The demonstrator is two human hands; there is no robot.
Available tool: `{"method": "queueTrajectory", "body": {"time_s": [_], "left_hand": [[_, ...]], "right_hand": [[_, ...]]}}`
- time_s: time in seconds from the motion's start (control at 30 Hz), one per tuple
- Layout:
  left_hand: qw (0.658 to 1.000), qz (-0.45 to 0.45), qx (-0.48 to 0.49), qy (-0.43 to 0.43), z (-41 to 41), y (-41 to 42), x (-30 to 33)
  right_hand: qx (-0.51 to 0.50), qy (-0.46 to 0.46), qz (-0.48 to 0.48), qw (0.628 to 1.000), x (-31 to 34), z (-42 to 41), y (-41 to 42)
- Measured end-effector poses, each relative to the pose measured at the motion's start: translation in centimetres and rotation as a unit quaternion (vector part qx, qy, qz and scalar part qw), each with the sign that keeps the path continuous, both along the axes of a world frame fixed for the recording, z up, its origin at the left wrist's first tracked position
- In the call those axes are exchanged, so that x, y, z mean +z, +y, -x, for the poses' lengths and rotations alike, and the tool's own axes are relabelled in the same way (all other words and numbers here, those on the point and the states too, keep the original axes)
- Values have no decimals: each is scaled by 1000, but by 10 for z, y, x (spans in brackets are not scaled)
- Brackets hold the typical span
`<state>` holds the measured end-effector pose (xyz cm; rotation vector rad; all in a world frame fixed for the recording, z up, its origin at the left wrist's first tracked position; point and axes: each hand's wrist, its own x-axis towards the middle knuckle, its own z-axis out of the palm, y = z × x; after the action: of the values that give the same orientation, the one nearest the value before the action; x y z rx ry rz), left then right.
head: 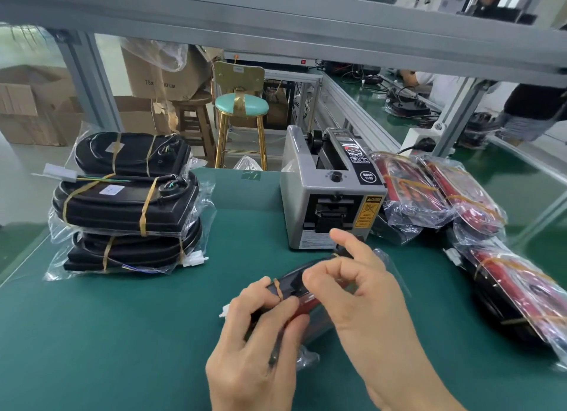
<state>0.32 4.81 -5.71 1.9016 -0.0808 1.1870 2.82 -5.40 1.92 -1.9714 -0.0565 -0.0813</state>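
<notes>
A red and black lamp unit (pixel 302 300) in a clear plastic bag, bound with yellowish rubber bands, is held just above the green mat (pixel 138 334) at the centre front. My left hand (pixel 257 346) grips its near end, fingers curled round it. My right hand (pixel 365 291) holds the far part, thumb and bent fingers pinching the unit's top, index finger raised. A grey tape dispenser machine (pixel 328 192) stands just behind the hands.
Three bagged black units (pixel 129 205) are stacked at the left. Several bagged red units (pixel 435 192) lie at the right, more of these red units (pixel 521 294) near the right edge. An aluminium frame beam (pixel 276 21) crosses overhead. A stool (pixel 241 110) and cardboard boxes stand beyond the table.
</notes>
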Motion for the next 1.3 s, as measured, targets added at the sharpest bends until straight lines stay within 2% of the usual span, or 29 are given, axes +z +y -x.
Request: {"method": "queueTrajectory", "body": {"time_s": [0.23,0.57,1.03,1.13,1.3], "left_hand": [[1000,-22,9,-18,0,-3,-3],[1000,-9,7,-14,2,-4,1],[991,-121,17,-52,1,1,7],[990,-134,18,-49,3,2,5],[991,-122,10,-44,3,2,5]], "right_hand": [[-64,-19,-10,998,-6,13,6],[-68,-19,16,997,-8,12,8],[-93,-36,41,994,-8,14,8],[-111,-8,17,994,-2,8,2],[-26,-70,119,990,-1,6,0]]}}
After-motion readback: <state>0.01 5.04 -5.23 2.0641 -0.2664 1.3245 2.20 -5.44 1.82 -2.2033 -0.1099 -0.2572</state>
